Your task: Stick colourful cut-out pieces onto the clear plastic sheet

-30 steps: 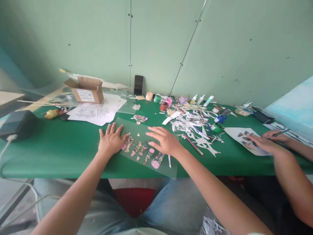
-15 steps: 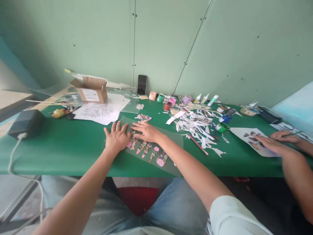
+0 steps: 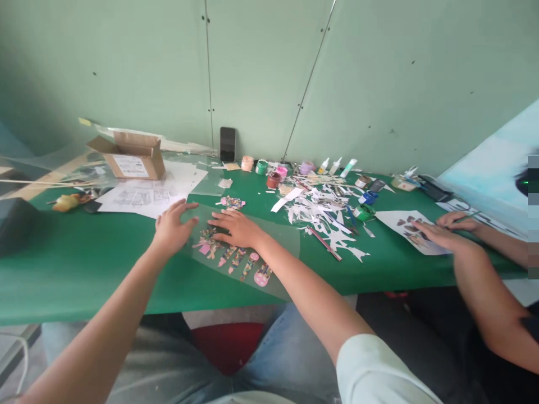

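A clear plastic sheet (image 3: 280, 238) lies on the green table (image 3: 84, 269) over a row of several colourful paper cut-outs (image 3: 236, 258). My left hand (image 3: 172, 227) rests at the sheet's left edge, fingers apart and slightly raised. My right hand (image 3: 236, 226) lies flat on the sheet, palm down, fingers stretched towards the left hand, just above the cut-outs. Another colourful cut-out (image 3: 231, 202) lies beyond the sheet.
White paper scraps (image 3: 328, 210), small paint pots (image 3: 273, 179) and glue bottles (image 3: 337, 165) litter the right. A cardboard box (image 3: 130, 154), printed sheets (image 3: 143, 196) and a phone (image 3: 228, 143) stand at the back. Another person's hands (image 3: 442, 230) work on a paper at far right.
My right hand slid left across the plastic sheet to lie beside my left hand. My left hand lifted slightly at the sheet's edge. The view has swung rightward.
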### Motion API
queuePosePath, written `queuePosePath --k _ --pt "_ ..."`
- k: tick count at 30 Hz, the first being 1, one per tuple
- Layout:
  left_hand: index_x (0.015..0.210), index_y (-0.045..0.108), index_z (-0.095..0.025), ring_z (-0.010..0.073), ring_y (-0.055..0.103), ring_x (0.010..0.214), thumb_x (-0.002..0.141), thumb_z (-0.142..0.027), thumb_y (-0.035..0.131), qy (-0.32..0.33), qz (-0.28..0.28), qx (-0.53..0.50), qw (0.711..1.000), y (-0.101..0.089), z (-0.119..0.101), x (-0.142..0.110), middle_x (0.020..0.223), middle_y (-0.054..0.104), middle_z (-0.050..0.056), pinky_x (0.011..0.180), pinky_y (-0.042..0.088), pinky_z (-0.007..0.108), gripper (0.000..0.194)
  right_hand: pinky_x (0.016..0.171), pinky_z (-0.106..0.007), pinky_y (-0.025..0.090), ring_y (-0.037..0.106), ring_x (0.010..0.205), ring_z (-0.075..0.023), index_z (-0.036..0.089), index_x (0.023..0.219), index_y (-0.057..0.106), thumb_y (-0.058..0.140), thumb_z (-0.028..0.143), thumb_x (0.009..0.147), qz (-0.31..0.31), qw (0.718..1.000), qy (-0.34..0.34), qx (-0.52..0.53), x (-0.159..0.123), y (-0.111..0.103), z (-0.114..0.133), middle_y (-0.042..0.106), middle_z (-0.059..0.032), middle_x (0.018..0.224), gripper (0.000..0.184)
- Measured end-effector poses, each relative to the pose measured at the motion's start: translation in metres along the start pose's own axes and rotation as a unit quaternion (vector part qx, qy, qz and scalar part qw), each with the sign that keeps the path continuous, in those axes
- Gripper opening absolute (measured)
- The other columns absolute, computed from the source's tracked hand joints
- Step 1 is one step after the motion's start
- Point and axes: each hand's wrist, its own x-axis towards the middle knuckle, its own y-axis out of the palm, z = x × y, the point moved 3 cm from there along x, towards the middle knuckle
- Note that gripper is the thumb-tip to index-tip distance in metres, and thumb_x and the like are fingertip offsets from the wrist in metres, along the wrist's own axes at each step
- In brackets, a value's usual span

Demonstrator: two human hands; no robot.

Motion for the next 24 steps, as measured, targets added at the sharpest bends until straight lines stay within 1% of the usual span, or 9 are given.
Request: queuePosePath --k 1,3,5,7,8,10,13,21,24 --pt "0.127 0.063 -0.032 0.0311 0.049 0.133 0.091 -0.035 0.041 -0.008 -0.004 0.013 1.0 -0.003 -0.004 0.002 0.146 0.052 0.004 0.115 0.033 0.056 0.042 0.119 -0.046 0.028 0.039 0.142 -0.026 0.027 0.142 0.051 0.047 0.056 0.096 0.002 1.0 0.002 -0.005 0.0 0.0 0.001 0.042 -0.004 0.153 0.055" --pt "0.125 0.064 -0.03 0.0306 0.053 0.129 0.089 -0.03 0.04 0.036 0.028 0.04 0.998 -0.002 -0.017 0.004 0.141 0.057 0.003 0.118 0.026 0.059 0.043 0.119 -0.047 0.027 0.038 0.142 -0.0268 0.026 0.143 0.051 0.048 0.054 0.096 0.006 1.0 0.005 -0.017 0.0 0.0 0.001 0.042 -0.0053 0.154 0.055" --pt "0.136 0.056 -0.021 0.0303 0.054 0.129 0.091 -0.027 0.035 0.053 0.064 0.064 0.994 0.006 -0.026 0.005 0.141 0.058 0.009 0.115 0.032 0.054 0.05 0.119 -0.047 0.027 0.037 0.142 -0.0269 0.025 0.143 0.05 0.048 0.052 0.096 0.008 1.0 0.003 -0.026 0.0 0.001 0.002 0.042 -0.0053 0.154 0.054" --pt "0.144 0.047 -0.015 0.0323 0.045 0.137 0.093 -0.029 0.033 0.043 0.104 0.094 0.989 0.02 -0.025 0.006 0.149 0.048 0.013 0.113 0.035 0.051 0.054 0.119 -0.046 0.027 0.036 0.143 -0.0265 0.025 0.143 0.05 0.047 0.052 0.097 0.004 1.0 0.002 -0.031 0.001 0.001 0.001 0.043 -0.0047 0.154 0.053" --pt "0.145 0.046 -0.016 0.0328 0.04 0.141 0.095 -0.03 0.032 0.039 0.121 0.108 0.986 0.027 -0.023 0.006 0.153 0.044 0.012 0.114 0.034 0.051 0.054 0.119 -0.045 0.027 0.036 0.143 -0.0263 0.025 0.142 0.051 0.047 0.052 0.097 0.001 0.999 0.003 -0.032 0.001 0.001 0.0 0.043 -0.0047 0.154 0.053" --pt "0.148 0.043 -0.02 0.0304 0.033 0.145 0.097 -0.033 0.028 0.038 0.121 0.119 0.985 0.038 -0.017 0.005 0.156 0.038 0.009 0.117 0.029 0.05 0.054 0.119 -0.045 0.028 0.037 0.142 -0.0264 0.024 0.141 0.052 0.048 0.051 0.097 -0.001 1.0 0.006 -0.03 0.0 0.0 -0.001 0.043 -0.0059 0.153 0.053" --pt "0.149 0.041 -0.024 0.0267 0.031 0.147 0.099 -0.035 0.023 0.037 0.102 0.117 0.987 0.044 -0.011 0.001 0.158 0.036 0.005 0.119 0.025 0.05 0.054 0.119 -0.044 0.028 0.038 0.142 -0.0268 0.023 0.141 0.052 0.049 0.048 0.097 0.003 1.0 0.009 -0.022 -0.003 0.0 0.0 0.044 -0.0074 0.153 0.051" --pt "0.149 0.04 -0.028 0.0268 0.027 0.148 0.097 -0.031 0.023 0.033 0.122 0.094 0.988 0.042 -0.016 -0.003 0.159 0.033 0.002 0.118 0.016 0.066 0.054 0.119 -0.052 0.029 0.034 0.144 -0.0319 0.025 0.144 0.049 0.045 0.056 0.096 0.025 0.999 0.028 0.016 -0.01 -0.001 0.0 0.041 -0.0058 0.155 0.058" --pt "0.149 0.039 -0.03 0.0266 0.027 0.148 0.097 -0.031 0.024 0.041 0.136 0.089 0.986 0.042 -0.016 -0.002 0.159 0.032 0.001 0.117 0.014 0.068 0.054 0.12 -0.052 0.027 0.031 0.146 -0.0302 0.027 0.146 0.045 0.045 0.055 0.096 0.051 0.998 0.015 0.029 -0.021 -0.004 -0.004 0.037 -0.0034 0.157 0.057"
